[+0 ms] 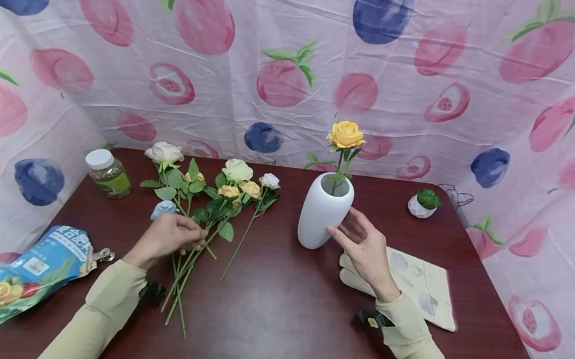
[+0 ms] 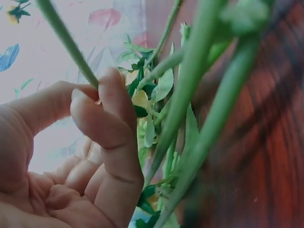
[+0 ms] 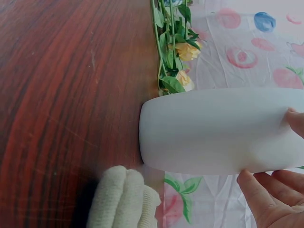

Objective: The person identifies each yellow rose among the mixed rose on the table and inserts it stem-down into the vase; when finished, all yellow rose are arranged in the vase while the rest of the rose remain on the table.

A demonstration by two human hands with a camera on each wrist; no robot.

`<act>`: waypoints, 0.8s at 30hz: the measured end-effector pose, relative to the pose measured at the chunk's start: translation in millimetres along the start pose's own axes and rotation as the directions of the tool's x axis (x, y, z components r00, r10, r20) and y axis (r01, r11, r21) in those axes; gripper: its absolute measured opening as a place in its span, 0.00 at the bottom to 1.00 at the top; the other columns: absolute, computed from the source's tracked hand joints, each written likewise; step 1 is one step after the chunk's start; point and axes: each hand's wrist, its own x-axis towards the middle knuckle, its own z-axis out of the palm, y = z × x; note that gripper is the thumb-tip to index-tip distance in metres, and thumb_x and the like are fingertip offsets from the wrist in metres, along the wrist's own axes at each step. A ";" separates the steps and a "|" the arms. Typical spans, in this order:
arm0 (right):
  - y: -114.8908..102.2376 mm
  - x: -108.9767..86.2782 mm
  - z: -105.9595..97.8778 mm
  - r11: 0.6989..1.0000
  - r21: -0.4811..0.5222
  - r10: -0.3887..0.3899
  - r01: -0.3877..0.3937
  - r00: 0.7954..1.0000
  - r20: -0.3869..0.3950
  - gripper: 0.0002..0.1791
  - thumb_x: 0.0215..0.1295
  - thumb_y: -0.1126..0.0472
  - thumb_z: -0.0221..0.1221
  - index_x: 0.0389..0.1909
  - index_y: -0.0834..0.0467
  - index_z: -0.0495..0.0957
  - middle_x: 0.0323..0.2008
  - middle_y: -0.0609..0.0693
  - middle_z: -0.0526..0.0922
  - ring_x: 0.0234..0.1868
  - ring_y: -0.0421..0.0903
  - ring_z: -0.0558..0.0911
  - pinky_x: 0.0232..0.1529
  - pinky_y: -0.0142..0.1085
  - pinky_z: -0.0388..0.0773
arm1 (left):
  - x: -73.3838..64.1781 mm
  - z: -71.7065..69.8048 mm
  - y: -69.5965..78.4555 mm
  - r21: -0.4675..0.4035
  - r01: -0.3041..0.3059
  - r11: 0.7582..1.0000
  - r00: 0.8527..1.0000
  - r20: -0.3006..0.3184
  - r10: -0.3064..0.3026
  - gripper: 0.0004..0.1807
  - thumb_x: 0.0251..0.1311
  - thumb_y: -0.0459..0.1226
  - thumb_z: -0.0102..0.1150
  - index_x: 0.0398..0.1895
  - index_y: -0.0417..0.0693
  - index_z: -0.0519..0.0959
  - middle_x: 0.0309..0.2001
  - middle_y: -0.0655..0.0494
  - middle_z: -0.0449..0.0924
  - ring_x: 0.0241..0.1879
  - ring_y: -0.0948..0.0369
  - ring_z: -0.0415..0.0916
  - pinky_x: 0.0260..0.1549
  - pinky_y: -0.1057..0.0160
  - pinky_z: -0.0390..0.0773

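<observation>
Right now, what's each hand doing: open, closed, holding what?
Left hand: closed, pinching a slender green flower stem.
Right hand: curled against the side of a tall, rounded white vase, holding it.

On the table (image 1: 266,319), loose roses (image 1: 228,191) lie left of the vase (image 1: 320,216) holding a single rose (image 1: 345,134); rightward, a glove (image 1: 418,288) lies before a potted succulent (image 1: 425,203).

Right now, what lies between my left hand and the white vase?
In the head view, a leaf and the stem of the small white rose lie between your left hand and the white vase; past that stem, the tabletop is bare.
</observation>
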 end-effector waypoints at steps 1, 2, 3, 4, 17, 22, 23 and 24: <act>0.2 -0.2 0.1 1.000 0.002 0.003 -0.003 1.000 0.001 0.33 0.64 0.55 0.72 0.69 0.55 0.74 0.63 0.59 0.81 0.57 0.54 0.86 0.50 0.29 0.83 | 0.3 -0.4 -0.8 -0.036 0.004 0.999 1.000 0.017 -0.004 0.14 0.69 0.35 0.62 0.45 0.30 0.86 0.35 0.46 0.90 0.30 0.60 0.85 0.26 0.61 0.84; 0.3 -0.4 0.2 1.000 0.006 0.004 -0.004 1.000 0.002 0.33 0.64 0.55 0.72 0.69 0.55 0.74 0.63 0.59 0.81 0.57 0.54 0.86 0.50 0.29 0.83 | 0.6 -0.8 -1.8 -0.068 0.009 0.998 0.999 0.033 -0.007 0.14 0.69 0.35 0.62 0.46 0.29 0.85 0.35 0.45 0.90 0.31 0.61 0.86 0.26 0.62 0.85; 0.1 -0.6 0.4 1.000 0.007 0.003 -0.003 1.000 0.003 0.33 0.64 0.55 0.72 0.69 0.54 0.74 0.64 0.59 0.80 0.57 0.54 0.86 0.50 0.29 0.84 | 0.6 -1.1 -2.6 -0.097 0.012 0.995 0.999 0.050 -0.007 0.14 0.69 0.34 0.62 0.48 0.28 0.85 0.35 0.43 0.90 0.31 0.61 0.87 0.28 0.62 0.86; 0.2 -0.8 0.5 1.000 0.008 0.003 -0.003 1.000 0.001 0.33 0.64 0.55 0.72 0.69 0.54 0.74 0.64 0.58 0.81 0.57 0.54 0.86 0.49 0.30 0.84 | 0.4 -1.3 -3.2 -0.126 0.017 0.992 0.998 0.064 -0.009 0.15 0.69 0.33 0.63 0.49 0.27 0.84 0.35 0.42 0.90 0.32 0.61 0.88 0.30 0.62 0.87; 0.0 0.3 0.8 1.000 0.004 -0.019 0.019 1.000 -0.002 0.32 0.65 0.56 0.71 0.69 0.55 0.74 0.64 0.59 0.80 0.58 0.56 0.85 0.51 0.31 0.84 | -1.1 0.6 -0.7 -0.334 0.061 0.941 0.989 0.149 -0.012 0.19 0.68 0.25 0.61 0.56 0.16 0.74 0.46 0.30 0.86 0.40 0.59 0.89 0.43 0.61 0.87; -0.9 0.1 1.2 1.000 0.000 -0.017 0.017 1.000 -0.006 0.33 0.64 0.55 0.72 0.69 0.55 0.74 0.64 0.59 0.81 0.58 0.55 0.85 0.51 0.30 0.84 | -4.1 -0.1 1.5 -0.389 0.069 0.919 0.990 0.137 -0.017 0.23 0.66 0.25 0.63 0.59 0.16 0.73 0.46 0.37 0.88 0.42 0.59 0.89 0.45 0.60 0.87; -0.9 0.1 1.4 1.000 0.001 -0.016 0.016 1.000 -0.007 0.33 0.64 0.54 0.72 0.69 0.54 0.75 0.64 0.58 0.81 0.58 0.55 0.85 0.50 0.30 0.84 | -4.4 -0.5 2.1 -0.398 0.063 0.915 0.991 0.137 -0.009 0.24 0.66 0.26 0.63 0.60 0.16 0.71 0.46 0.38 0.88 0.42 0.60 0.89 0.46 0.60 0.87; -0.6 0.1 1.4 1.000 0.002 -0.015 0.015 1.000 -0.007 0.33 0.64 0.54 0.72 0.68 0.54 0.75 0.64 0.58 0.81 0.58 0.54 0.85 0.50 0.30 0.84 | -4.4 -1.0 2.8 -0.418 0.066 0.906 0.991 0.130 -0.012 0.24 0.66 0.26 0.64 0.60 0.16 0.71 0.46 0.40 0.88 0.43 0.59 0.89 0.46 0.59 0.86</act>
